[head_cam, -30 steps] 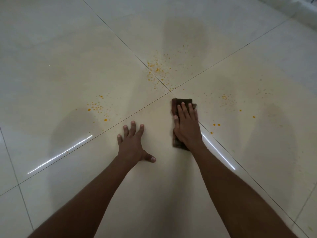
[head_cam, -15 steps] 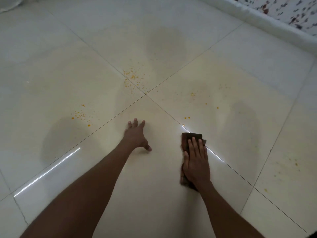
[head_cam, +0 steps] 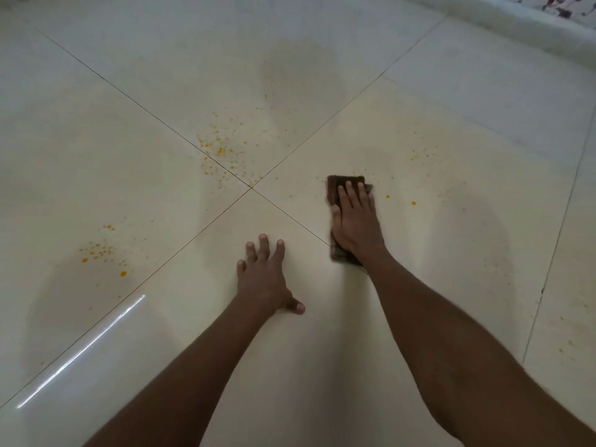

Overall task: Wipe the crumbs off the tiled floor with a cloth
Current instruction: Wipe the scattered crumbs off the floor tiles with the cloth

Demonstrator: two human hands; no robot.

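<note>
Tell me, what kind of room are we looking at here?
Probably a room in a home, seen at floor level, though I can't tell which. Large glossy cream floor tiles meet at thin dark grout lines, and a pale raised ledge with a floral-patterned surface behind it runs along the far edge.

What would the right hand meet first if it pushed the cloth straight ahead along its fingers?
Probably the few orange crumbs at the far edge of the cloth under the right hand; beyond them the tile looks bare.

My left hand (head_cam: 262, 279) flat, fingers splayed, arm straight; my right hand (head_cam: 354, 225) flat, fingers extended together.
</note>
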